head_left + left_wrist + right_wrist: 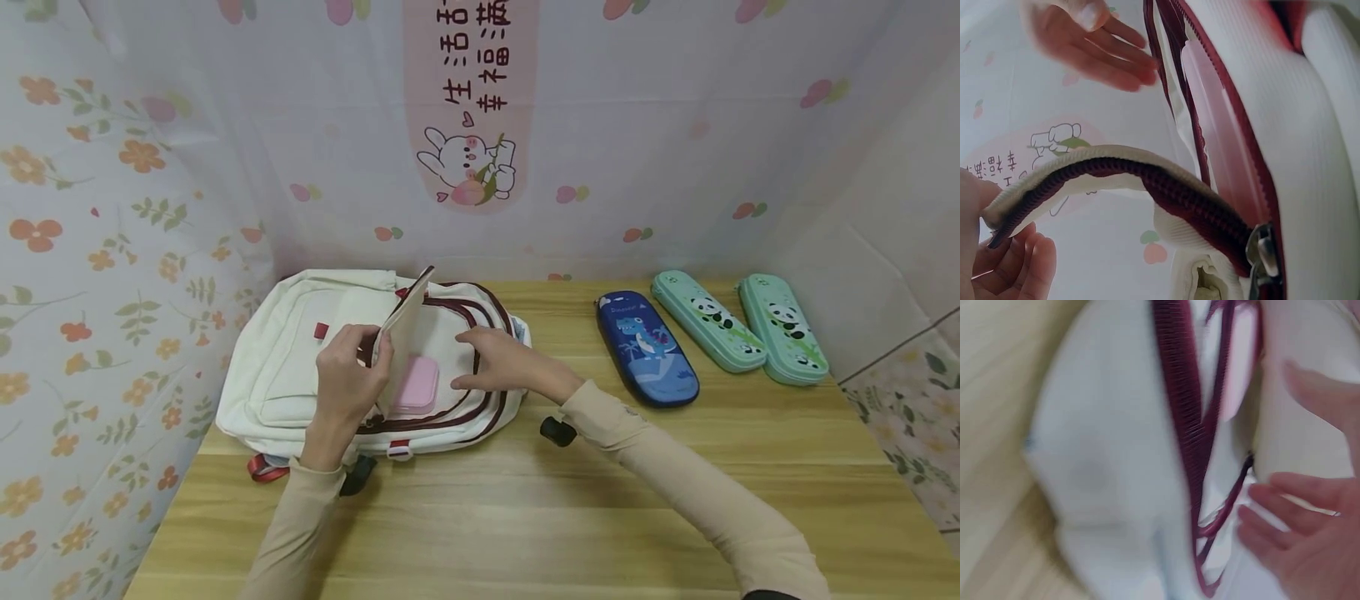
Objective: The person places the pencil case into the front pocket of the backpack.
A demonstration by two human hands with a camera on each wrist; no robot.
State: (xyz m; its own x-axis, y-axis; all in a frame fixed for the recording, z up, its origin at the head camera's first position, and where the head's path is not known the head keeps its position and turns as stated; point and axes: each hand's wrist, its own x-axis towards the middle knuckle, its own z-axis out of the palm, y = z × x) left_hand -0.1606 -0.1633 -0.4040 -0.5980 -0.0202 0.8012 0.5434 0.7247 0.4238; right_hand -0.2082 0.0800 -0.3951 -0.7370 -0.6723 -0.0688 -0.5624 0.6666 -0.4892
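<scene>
A white backpack (300, 358) with dark red zippers lies flat on the table, its front pocket unzipped. My left hand (351, 371) pinches the edge of the pocket flap (401, 333) and holds it raised; the left wrist view shows the flap's zipper edge (1116, 165) curving from that hand. Inside the pocket lies a pink box-like item (417, 385). Over the right side of the pocket hovers my right hand (506, 362), fingers spread and holding nothing. In the right wrist view, that hand (1310, 519) is beside the raised flap.
To the right on the wooden table (600, 517) lie a dark blue dinosaur pencil case (648, 350) and two mint green panda pencil cases (708, 321). A patterned cloth (637, 125) hangs behind the table. A red strap loop (266, 469) sticks out near the backpack's lower left.
</scene>
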